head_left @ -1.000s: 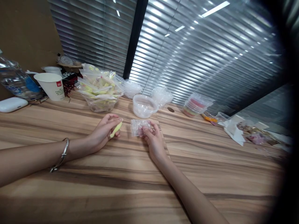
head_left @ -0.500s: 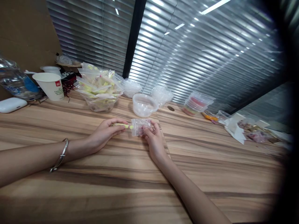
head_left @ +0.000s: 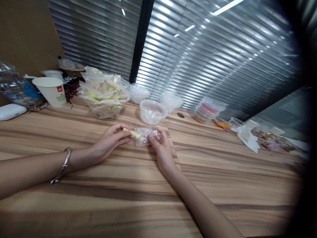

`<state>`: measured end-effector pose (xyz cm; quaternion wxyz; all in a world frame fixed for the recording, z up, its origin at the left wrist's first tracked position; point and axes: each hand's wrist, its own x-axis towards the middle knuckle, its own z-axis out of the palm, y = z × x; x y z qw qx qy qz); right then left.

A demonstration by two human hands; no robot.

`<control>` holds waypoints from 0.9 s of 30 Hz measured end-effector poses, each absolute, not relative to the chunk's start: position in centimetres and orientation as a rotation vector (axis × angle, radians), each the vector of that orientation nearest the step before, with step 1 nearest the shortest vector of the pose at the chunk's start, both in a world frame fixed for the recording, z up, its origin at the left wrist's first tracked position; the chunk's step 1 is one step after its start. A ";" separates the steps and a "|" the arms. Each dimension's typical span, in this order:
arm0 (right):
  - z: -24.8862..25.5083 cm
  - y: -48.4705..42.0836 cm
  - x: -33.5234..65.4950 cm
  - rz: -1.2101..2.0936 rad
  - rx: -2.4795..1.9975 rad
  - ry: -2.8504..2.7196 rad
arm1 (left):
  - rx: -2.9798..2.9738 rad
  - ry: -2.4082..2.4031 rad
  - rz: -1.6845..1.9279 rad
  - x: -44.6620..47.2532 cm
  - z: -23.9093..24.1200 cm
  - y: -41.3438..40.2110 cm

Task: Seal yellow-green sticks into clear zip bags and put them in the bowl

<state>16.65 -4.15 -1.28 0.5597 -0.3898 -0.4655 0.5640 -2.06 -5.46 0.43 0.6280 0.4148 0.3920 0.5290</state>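
Observation:
My left hand (head_left: 111, 140) pinches a small yellow-green piece (head_left: 132, 133) whose tip sits in the mouth of a small clear plastic bag (head_left: 144, 136). My right hand (head_left: 160, 147) grips that bag from the right, fingers closed on it just above the wooden table (head_left: 123, 191). A silver bangle (head_left: 63, 165) circles my left wrist. Behind the hands stands a clear bowl heaped with filled little bags (head_left: 104, 96) and an empty clear plastic tub (head_left: 151, 112).
At the back left are a paper cup (head_left: 51, 91), a crumpled water bottle (head_left: 15, 87) and a white case (head_left: 11, 111). Stacked clear lids (head_left: 170, 100), a tub of coloured pieces (head_left: 209, 109) and loose wrappers (head_left: 257, 138) lie to the right by the blinds.
My left hand carried the yellow-green piece rightward from beside the bag to its mouth, and the tip has gone in. My right hand kept hold of the bag.

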 end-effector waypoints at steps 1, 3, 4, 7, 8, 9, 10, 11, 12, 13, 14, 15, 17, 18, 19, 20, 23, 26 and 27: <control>-1.4 -4.1 16.7 1.331 -0.916 -1.089 | 0.921 0.885 1.221 -2.1 0.4 -5.4; -1.5 -4.0 16.7 1.328 -0.906 -1.080 | 0.898 0.876 1.231 -2.3 0.3 -5.3; -1.5 -4.0 16.7 1.326 -0.901 -1.084 | 0.902 0.874 1.226 -2.3 0.3 -5.3; -1.5 -4.1 16.7 1.317 -0.890 -1.112 | 0.954 0.887 1.227 -2.4 0.2 -5.3; -1.4 -4.1 16.8 1.317 -0.891 -1.119 | 0.975 0.900 1.244 -2.4 0.1 -5.3; -1.4 -4.1 16.8 1.319 -0.893 -1.124 | 0.995 0.917 1.264 -2.3 0.1 -5.3; -1.4 -4.2 16.8 1.322 -0.896 -1.126 | 1.017 0.936 1.279 -2.3 0.0 -5.4; -1.4 -4.2 16.8 1.323 -0.897 -1.123 | 1.043 0.957 1.284 -2.3 -0.1 -5.3; -1.4 -4.1 16.9 1.322 -0.895 -1.116 | 1.072 0.977 1.277 -2.3 -0.1 -5.3; -1.4 -4.1 16.9 1.318 -0.890 -1.105 | 1.102 0.993 1.263 -2.2 -0.1 -5.3; -1.5 -4.0 16.9 1.313 -0.886 -1.092 | 1.131 1.005 1.247 -2.2 -0.2 -5.3; -1.6 -4.0 16.9 1.308 -0.884 -1.079 | 1.155 1.012 1.235 -2.2 -0.2 -5.3; -1.6 -3.9 16.9 1.304 -0.884 -1.065 | 1.186 1.016 1.217 -2.1 -0.1 -5.3; -1.6 -3.9 16.9 1.305 -0.886 -1.065 | 1.196 1.015 1.206 -2.1 -0.1 -5.3; -1.6 -3.9 16.9 1.305 -0.888 -1.070 | 1.204 1.013 1.195 -2.1 0.0 -5.3; -1.6 -3.9 16.9 1.305 -0.890 -1.078 | 1.209 1.012 1.182 -2.1 0.0 -5.4; -1.4 -4.0 16.9 1.301 -0.891 -1.109 | 1.211 1.016 1.155 -2.1 0.0 -5.4; -1.3 -4.1 16.8 1.315 -0.877 -1.123 | 1.178 1.021 1.200 -2.1 -0.1 -5.3; -1.2 -4.1 16.7 1.322 -0.873 -1.129 | 1.162 1.019 1.221 -2.2 -0.2 -5.3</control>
